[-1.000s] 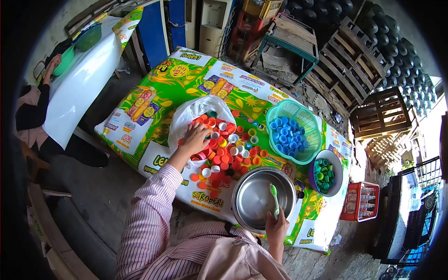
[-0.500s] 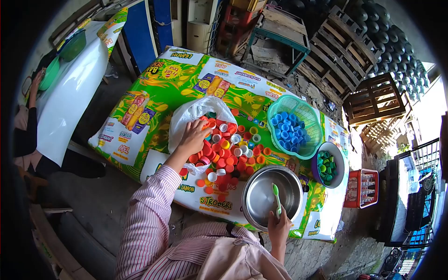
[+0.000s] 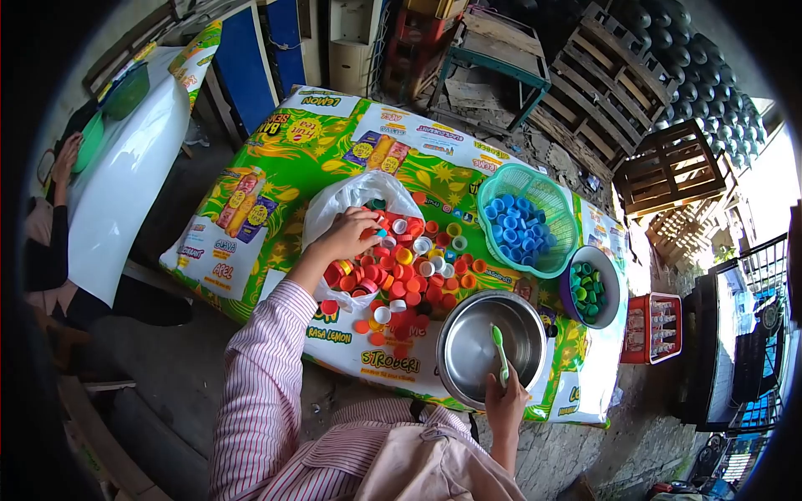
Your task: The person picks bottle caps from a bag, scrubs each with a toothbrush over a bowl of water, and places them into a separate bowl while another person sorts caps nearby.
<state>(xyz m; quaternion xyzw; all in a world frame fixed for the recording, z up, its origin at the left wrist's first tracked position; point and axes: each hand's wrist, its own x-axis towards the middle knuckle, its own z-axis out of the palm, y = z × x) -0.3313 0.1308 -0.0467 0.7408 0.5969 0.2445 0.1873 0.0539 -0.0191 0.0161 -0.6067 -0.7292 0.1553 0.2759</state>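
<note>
Loose caps, mostly red, lie mid-frame in and beside a white plastic bag. Left hand over them, fingers half curled, something blue at the tips; can't tell if gripped. Right hand, lower centre, closed round a green tool over the steel bowl. Risks, I'd say: slack bag slumps, caps roll; bowl, by the table's near edge, tips if leaned on. Printed cover looks slick. Upper right: wooden pallets. Left: another person's hand.
</note>
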